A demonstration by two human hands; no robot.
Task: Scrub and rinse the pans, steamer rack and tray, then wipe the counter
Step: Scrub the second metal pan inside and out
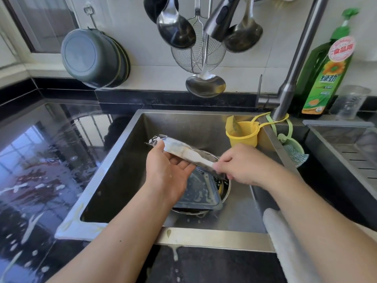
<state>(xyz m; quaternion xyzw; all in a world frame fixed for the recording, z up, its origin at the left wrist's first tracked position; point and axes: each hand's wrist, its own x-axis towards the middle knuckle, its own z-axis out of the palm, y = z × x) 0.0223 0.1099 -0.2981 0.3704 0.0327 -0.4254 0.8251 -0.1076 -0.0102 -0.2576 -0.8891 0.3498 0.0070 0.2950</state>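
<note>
Nearest, a pale cloth (285,242) is draped over the front rim of the sink (204,235), toward its right corner, and pale drips run down that rim. Above the basin's middle, the person holds a soapy metal pan (183,152) tilted on edge. The left hand (171,170) cradles it from beneath, palm up, fingers fairly straight and thumb lying over the rim at the pan's far-left end. The right hand (242,166) is curled against the pan's lower right end, seemingly scrubbing; whether it pinches a scourer cannot be told. Below them, on the sink floor, a dark rectangular tray (202,193) smeared with residue rests in a round steel pan (225,193). The held pan looks thin, stiff and light, but suds probably make it slippery, so a firm hold on the rim suits it best. Farther back, a yellow strainer cup (242,133) hangs at the back right corner by the faucet (293,68), with a green detergent bottle (326,74) beyond.
</note>
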